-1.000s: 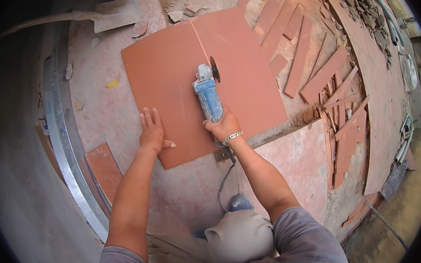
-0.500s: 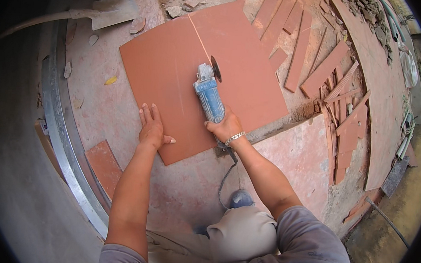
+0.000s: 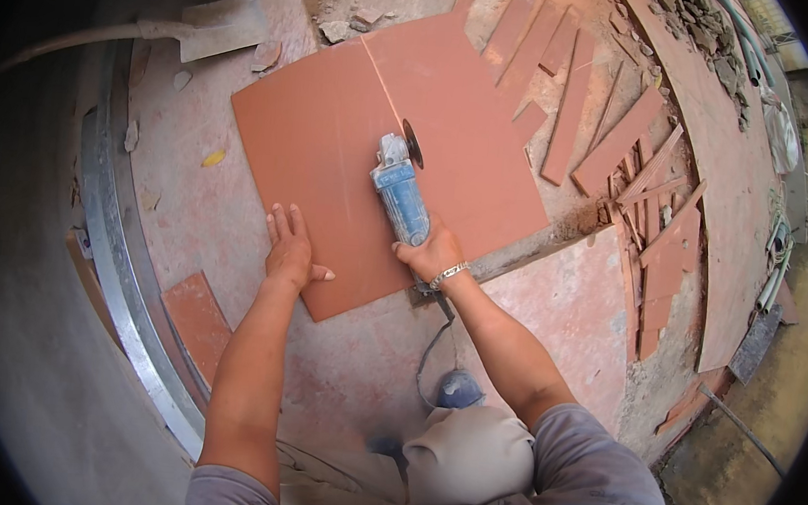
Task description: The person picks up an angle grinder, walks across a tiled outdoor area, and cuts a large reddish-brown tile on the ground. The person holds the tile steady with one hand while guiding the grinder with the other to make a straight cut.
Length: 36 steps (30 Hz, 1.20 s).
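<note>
The right hand [image 3: 431,251] is closed round the grinder [image 3: 400,203] over the red tile [image 3: 488,155] on the floor [image 3: 342,371]; the left hand [image 3: 290,251] lies spread at its edge. If tilted, the disc [image 3: 414,144] may bind, cracking the tile.

The large tile [image 3: 333,190] looks smooth and matt, the grinder body [image 3: 402,205] scuffed plastic, the strip [image 3: 112,249] glossy metal.
</note>
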Each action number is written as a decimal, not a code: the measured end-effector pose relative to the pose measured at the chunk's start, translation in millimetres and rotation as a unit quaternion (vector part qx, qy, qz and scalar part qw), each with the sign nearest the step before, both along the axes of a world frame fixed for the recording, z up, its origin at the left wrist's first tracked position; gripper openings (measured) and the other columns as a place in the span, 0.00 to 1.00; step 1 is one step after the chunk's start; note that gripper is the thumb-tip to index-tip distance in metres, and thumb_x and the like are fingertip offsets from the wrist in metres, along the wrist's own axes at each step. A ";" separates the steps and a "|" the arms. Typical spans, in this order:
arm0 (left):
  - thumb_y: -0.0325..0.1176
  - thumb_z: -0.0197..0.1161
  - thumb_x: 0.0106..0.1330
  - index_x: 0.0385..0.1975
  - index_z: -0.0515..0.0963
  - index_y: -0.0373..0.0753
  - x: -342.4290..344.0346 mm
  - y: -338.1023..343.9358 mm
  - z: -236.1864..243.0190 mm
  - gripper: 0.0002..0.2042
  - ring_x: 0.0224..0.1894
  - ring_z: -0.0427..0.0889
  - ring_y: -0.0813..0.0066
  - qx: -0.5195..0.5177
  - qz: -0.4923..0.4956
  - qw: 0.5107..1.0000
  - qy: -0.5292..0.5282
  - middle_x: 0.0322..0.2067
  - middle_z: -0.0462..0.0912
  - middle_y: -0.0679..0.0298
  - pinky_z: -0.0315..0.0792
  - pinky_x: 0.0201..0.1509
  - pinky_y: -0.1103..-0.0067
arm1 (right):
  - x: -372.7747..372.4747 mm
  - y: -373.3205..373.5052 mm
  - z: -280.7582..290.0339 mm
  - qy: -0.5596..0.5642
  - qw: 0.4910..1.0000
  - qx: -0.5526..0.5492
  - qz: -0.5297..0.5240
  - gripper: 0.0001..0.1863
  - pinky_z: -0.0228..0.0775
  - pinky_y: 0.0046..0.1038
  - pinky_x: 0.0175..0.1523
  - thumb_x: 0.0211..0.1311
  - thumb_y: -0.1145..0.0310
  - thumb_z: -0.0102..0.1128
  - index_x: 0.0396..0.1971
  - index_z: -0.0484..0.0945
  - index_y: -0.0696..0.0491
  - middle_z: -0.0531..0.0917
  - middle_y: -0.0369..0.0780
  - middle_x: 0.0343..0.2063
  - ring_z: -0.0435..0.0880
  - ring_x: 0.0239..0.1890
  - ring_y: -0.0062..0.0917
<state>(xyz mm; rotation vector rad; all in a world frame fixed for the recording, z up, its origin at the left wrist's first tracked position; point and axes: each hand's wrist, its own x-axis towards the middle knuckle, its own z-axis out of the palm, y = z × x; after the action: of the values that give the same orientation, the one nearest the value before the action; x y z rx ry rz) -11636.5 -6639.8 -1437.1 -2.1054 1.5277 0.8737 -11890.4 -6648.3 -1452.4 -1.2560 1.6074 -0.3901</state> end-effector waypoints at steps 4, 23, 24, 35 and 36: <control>0.43 0.89 0.39 0.80 0.36 0.37 2.2 1.7 2.0 0.72 0.82 0.34 0.47 -0.004 0.006 1.000 0.005 0.80 0.30 0.44 0.57 0.81 0.66 | -1.3 0.8 5.1 -0.011 1.000 -0.017 -0.002 0.42 0.78 0.39 0.56 0.47 0.59 0.75 0.62 0.70 0.64 0.85 0.56 0.47 0.87 0.50 0.45; 0.46 0.77 0.57 0.81 0.39 0.43 46.4 11.8 11.0 0.59 0.83 0.40 0.54 0.000 -0.083 0.995 0.055 0.81 0.35 0.51 0.54 0.82 0.66 | -90.2 69.5 302.8 0.050 0.961 -0.266 -0.052 0.37 0.77 0.28 0.50 0.45 0.61 0.75 0.57 0.77 0.61 0.86 0.40 0.40 0.83 0.40 0.23; 0.43 0.75 0.60 0.81 0.40 0.45 47.1 11.1 8.5 0.56 0.83 0.39 0.56 0.005 -0.080 0.995 0.055 0.81 0.35 0.53 0.56 0.82 0.64 | -90.7 77.1 304.3 0.065 0.962 -0.263 -0.044 0.37 0.76 0.28 0.50 0.45 0.61 0.75 0.57 0.77 0.61 0.86 0.39 0.41 0.83 0.41 0.23; 0.36 0.67 0.64 0.81 0.35 0.42 48.6 2.1 0.4 0.52 0.83 0.37 0.53 0.045 -0.112 0.991 0.048 0.81 0.30 0.51 0.54 0.82 0.66 | -67.5 59.8 229.9 0.028 0.991 -0.111 -0.068 0.36 0.76 0.27 0.48 0.43 0.63 0.75 0.56 0.76 0.61 0.85 0.37 0.39 0.81 0.39 0.21; 0.36 0.68 0.62 0.81 0.35 0.41 47.9 1.5 1.1 0.53 0.83 0.37 0.53 0.049 -0.112 0.991 0.048 0.81 0.29 0.49 0.54 0.82 0.67 | -64.1 53.0 216.7 -0.006 0.994 -0.069 -0.080 0.37 0.76 0.28 0.50 0.44 0.63 0.75 0.57 0.75 0.62 0.85 0.38 0.40 0.81 0.40 0.21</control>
<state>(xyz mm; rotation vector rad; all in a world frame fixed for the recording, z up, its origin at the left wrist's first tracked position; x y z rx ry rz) -11588.7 -6638.3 -1436.0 -1.8049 1.6939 0.9575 -11954.5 -6595.3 -1235.7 -1.2280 1.7005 -0.6170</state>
